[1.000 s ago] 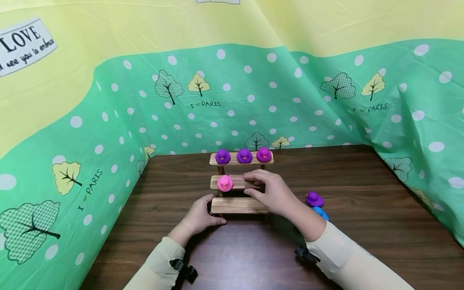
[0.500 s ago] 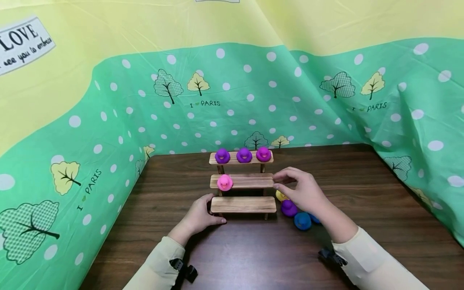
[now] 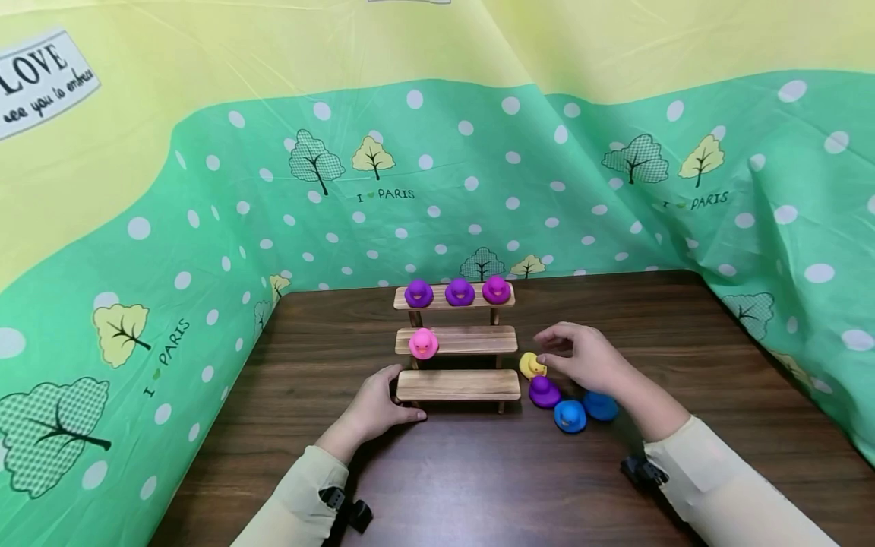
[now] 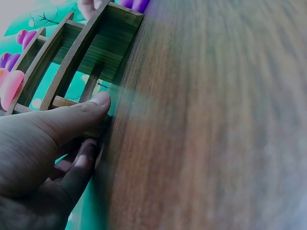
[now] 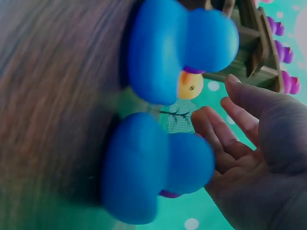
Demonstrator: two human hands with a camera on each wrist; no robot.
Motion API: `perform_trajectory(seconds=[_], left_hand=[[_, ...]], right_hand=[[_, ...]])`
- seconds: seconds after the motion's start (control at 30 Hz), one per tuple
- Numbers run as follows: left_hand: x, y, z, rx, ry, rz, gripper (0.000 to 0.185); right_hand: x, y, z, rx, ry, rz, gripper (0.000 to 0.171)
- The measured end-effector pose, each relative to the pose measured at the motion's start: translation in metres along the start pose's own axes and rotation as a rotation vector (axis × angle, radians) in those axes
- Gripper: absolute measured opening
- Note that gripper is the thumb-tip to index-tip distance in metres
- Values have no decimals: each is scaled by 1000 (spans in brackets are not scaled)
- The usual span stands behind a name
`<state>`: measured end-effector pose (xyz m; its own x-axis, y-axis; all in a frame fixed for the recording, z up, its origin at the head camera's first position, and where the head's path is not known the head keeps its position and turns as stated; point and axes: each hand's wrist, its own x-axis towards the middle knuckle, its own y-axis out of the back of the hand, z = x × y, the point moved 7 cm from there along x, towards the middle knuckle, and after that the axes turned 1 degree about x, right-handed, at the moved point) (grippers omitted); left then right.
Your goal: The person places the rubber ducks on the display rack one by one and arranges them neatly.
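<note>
A three-step wooden stand [image 3: 456, 386] is on the table, and my left hand [image 3: 378, 403] grips its lower left end. In the left wrist view, the thumb [image 4: 81, 112] and fingers close round the stand's front corner. Three ducks, two purple [image 3: 460, 292] and one magenta [image 3: 496, 289], line the top step. One pink rubber duck [image 3: 423, 344] sits at the left of the middle step. My right hand [image 3: 588, 357] hovers beside a yellow duck [image 3: 531, 366], thumb tip overlapping it in the head view. The right wrist view shows loosely bent fingers [image 5: 216, 129] holding nothing.
Right of the stand, a purple duck [image 3: 544, 392] and two blue ducks [image 3: 570, 416] rest on the dark wooden table [image 3: 451, 479], near the yellow one. A green and yellow printed cloth [image 3: 437, 190] hangs behind and along both sides.
My right hand has moved right from over the middle step, then slightly down beside the yellow duck, uncovering the loose ducks. My left hand stays at the stand.
</note>
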<state>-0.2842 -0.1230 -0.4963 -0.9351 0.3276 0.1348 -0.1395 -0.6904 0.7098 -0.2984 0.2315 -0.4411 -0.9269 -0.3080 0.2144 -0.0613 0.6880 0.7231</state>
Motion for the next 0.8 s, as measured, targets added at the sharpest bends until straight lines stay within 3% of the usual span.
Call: perform_trajectory(seconds=[0.27, 0.8], left_hand=[[1, -1, -3, 3, 4, 2, 79], [0, -1, -5, -14, 0, 2, 79]], right_hand=[[2, -13, 16, -25, -40, -122, 35], [4, -20, 23, -76, -95, -184, 28]])
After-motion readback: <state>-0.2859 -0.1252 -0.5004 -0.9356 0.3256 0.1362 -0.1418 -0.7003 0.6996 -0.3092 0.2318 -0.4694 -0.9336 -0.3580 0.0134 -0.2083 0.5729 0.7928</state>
